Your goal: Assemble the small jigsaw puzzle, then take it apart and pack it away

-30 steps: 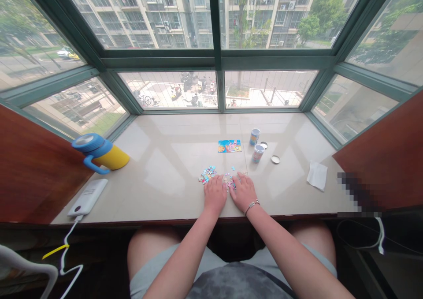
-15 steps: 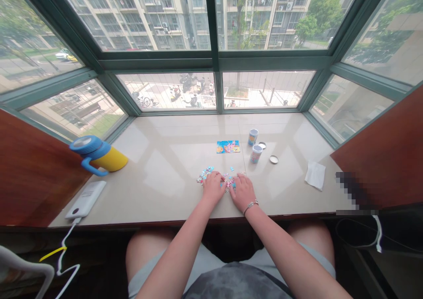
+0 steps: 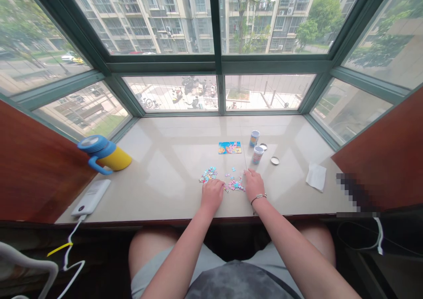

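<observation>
Right hand (image 3: 254,184) has slid outward, baring more pink jigsaw pieces (image 3: 235,185) on the near side of the picture card (image 3: 230,147). Left hand (image 3: 212,194) is curled pretty narrow, right's loosely bent; can't tell if either's holding a piece tbh.

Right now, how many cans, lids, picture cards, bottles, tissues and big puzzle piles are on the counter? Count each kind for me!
Big puzzle piles: 2
Cans: 2
Lids: 2
Picture card: 1
Blue-and-yellow bottle: 1
White tissue: 1
Total: 9

The single puzzle pieces are too small and crowded to count.
</observation>
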A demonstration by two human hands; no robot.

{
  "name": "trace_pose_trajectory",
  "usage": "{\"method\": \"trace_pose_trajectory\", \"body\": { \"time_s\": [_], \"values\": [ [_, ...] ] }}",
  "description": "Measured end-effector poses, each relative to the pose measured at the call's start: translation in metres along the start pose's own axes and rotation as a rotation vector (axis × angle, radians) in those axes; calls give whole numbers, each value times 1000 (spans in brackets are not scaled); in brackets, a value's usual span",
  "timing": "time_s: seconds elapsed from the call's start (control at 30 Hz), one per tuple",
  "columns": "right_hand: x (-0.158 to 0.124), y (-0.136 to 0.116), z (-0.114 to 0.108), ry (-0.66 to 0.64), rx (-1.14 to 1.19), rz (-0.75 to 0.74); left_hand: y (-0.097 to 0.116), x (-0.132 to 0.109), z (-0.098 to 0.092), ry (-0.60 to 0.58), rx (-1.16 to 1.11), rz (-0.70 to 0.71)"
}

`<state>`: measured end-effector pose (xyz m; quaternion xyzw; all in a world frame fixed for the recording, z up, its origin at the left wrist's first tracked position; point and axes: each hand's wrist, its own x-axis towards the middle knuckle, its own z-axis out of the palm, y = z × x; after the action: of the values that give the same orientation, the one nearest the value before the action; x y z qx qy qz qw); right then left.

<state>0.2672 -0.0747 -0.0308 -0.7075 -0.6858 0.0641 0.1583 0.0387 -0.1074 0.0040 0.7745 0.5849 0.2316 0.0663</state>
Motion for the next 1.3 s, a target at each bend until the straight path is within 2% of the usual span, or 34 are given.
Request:
{"method": "trace_pose_trajectory", "body": {
  "time_s": [0.1,0.17,0.4,0.53,0.63,0.8,0.9,1.07,1.3],
  "values": [
    [17,17,-10,-100,-29,-102,5,-8,1,12,-39,39],
    [25,24,-14,-117,-2,-152,11,-11,1,-1,-54,79],
    [35,31,-20,-131,130,-167,29,-10,8,-23,-40,113],
    [25,32,-28,-139,158,-196,32,-9,11,-50,-41,158],
    [8,29,-30,-86,211,-210,32,-8,13,-57,-33,153],
    [-24,13,-31,-11,281,-236,31,-7,14,-55,-39,123],
    [-36,2,-29,-8,265,-298,31,-7,13,-61,-44,125],
    [-41,-5,-25,-34,221,-335,30,-8,13,-66,-56,150],
    [-31,-1,-25,-97,356,-221,30,-7,12,-75,-93,161]
  ]
}}
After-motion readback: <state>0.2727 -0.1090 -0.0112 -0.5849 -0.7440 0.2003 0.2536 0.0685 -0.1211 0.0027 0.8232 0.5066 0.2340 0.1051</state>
